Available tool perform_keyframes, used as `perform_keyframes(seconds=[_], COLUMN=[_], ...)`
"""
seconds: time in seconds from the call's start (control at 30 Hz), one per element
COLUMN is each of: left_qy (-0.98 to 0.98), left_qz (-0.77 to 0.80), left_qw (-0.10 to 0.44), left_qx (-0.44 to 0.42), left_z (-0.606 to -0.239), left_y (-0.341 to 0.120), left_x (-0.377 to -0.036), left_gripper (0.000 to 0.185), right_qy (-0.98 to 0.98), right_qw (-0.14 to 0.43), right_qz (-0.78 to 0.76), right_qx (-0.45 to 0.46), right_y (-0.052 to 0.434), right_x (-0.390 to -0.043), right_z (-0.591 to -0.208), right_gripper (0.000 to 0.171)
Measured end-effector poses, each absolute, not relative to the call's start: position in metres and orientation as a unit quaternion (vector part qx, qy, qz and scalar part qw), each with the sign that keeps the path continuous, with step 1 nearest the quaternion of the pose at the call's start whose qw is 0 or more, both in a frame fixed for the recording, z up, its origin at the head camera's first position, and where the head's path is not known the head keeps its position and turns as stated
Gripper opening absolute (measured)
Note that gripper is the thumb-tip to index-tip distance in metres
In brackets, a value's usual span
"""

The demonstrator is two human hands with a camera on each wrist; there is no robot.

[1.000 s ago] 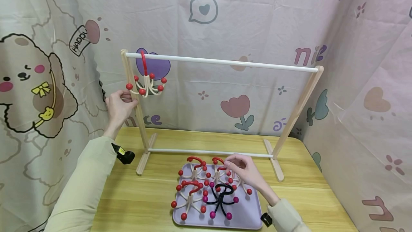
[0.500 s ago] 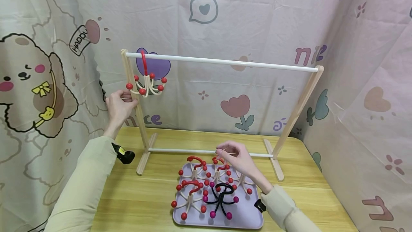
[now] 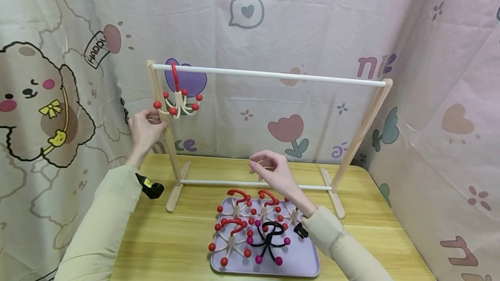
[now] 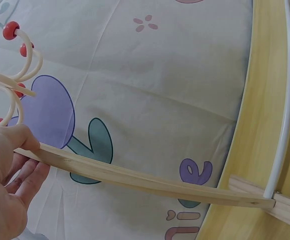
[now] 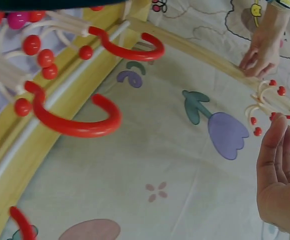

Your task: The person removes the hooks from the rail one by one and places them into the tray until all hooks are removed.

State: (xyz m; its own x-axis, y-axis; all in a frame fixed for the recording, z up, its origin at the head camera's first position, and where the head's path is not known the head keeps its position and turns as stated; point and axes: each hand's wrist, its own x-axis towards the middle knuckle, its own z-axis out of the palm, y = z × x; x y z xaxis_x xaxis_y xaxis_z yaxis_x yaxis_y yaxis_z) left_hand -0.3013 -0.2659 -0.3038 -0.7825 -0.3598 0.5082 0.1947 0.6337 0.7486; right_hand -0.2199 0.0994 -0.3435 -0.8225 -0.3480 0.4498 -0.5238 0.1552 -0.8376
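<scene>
The left upright of the wooden rack (image 3: 164, 120) is gripped by the left hand (image 3: 143, 129), thumb on one face and fingers behind it, as the left wrist view confirms (image 4: 7, 185). One cream hanger with red ball tips (image 3: 177, 99) is hooked by its red hook over the white top rail (image 3: 269, 75), close to the rack's left end and just above that hand.

Compared with a second ago, the right hand (image 3: 273, 172) has been lifted off the lilac tray (image 3: 300, 263) and is now held in the air above the rack's lower rail (image 3: 254, 183), toward the far edge of the table (image 3: 187, 242). Its fingers are loosely bent and apart, with thumb and forefinger drawn near each other; nothing is seen held between them, and the palm appears empty in the right wrist view (image 5: 280, 175).

The remaining hangers (image 3: 250, 216) lie heaped in the tray near the table's near edge, several red-tipped ones with a black, magenta-tipped one (image 3: 268, 242) among them, in the same arrangement as before. It is judged that no hanger was picked up in this reach, so only one hanger hangs on the rail.
</scene>
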Motion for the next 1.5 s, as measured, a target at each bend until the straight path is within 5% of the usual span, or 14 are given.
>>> perform_keyframes(seconds=[1.5], left_qy=[-0.844], left_qz=[-0.424], left_qw=[0.325], left_qx=[0.038], left_z=[-0.305], left_y=[-0.267], left_x=[-0.301], left_gripper=[0.029], right_qy=[-0.724], right_qw=[0.129], right_qz=[0.614], right_qx=[0.285], right_y=[-0.001], right_x=[-0.272], right_z=[-0.277], right_gripper=[0.018])
